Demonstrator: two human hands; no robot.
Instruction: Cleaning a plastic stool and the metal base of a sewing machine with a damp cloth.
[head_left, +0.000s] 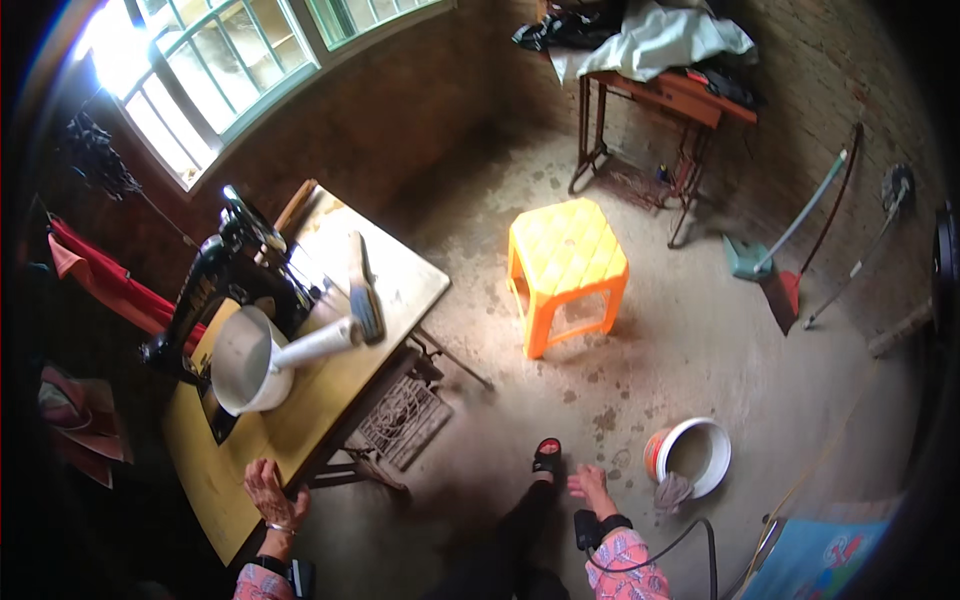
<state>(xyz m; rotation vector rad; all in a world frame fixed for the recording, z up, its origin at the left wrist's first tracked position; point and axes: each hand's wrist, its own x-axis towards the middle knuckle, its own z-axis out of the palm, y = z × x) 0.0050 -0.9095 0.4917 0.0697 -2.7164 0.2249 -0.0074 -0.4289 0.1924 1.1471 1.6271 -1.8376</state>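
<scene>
My left hand (271, 495) is at the front edge of a sewing machine table (292, 435), its thumb apart from its fingers; whether it rests on the edge is hard to tell. On that table stands a black sewing machine (217, 274). Beside the machine sits a white plastic dipper (259, 371) with a thick tubular handle. Past the handle's end lies a brush (364, 296) with a worn wooden handle. My right hand (589, 484) hangs empty over the floor, fingers loosely extended. Nearest to it is a white bucket (701, 457) with a grey cloth (673, 491) over its rim.
A yellow plastic stool (570, 255) stands mid-floor. An iron treadle (405, 424) sits under the table. Cloth (660, 41) covers another sewing table (675, 97) at the back. Green (745, 259) and red (782, 296) dustpans stand by the right wall. A cable (709, 540) runs near my right arm.
</scene>
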